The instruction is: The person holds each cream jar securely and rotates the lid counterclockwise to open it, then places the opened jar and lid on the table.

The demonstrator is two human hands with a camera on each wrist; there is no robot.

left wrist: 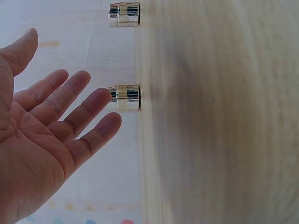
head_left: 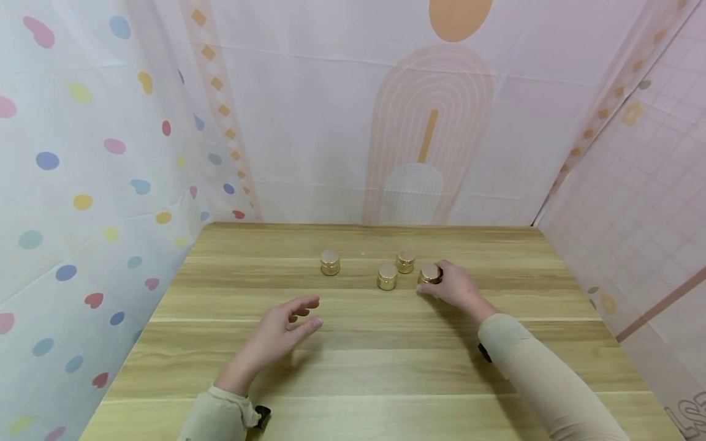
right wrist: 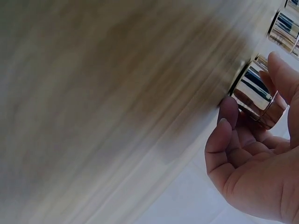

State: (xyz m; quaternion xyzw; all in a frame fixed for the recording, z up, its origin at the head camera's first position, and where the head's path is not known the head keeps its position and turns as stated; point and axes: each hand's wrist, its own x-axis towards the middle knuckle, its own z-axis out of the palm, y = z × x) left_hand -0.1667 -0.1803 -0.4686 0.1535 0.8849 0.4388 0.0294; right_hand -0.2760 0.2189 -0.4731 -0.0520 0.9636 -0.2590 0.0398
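On the wooden table stand several small shiny gold lidded jars. My right hand (head_left: 453,286) holds the rightmost gold jar (head_left: 429,274), thumb on its near side and fingers curled round the far side. The right wrist view shows this jar (right wrist: 254,91) between thumb and fingers, low at the tabletop. Just left of it are a second jar (head_left: 405,261), farther back, and a third jar (head_left: 387,277). Another jar (head_left: 330,262) stands apart on the left. My left hand (head_left: 280,331) hovers in front of that one, holding nothing, its fingers (left wrist: 86,112) loosely extended.
The wooden table (head_left: 353,380) reaches back to a patterned cloth (head_left: 309,122). More printed cloth hangs along the left (head_left: 110,245) and right sides. Both forearms come in from the near edge, with a dark band part (head_left: 263,416) at the left cuff.
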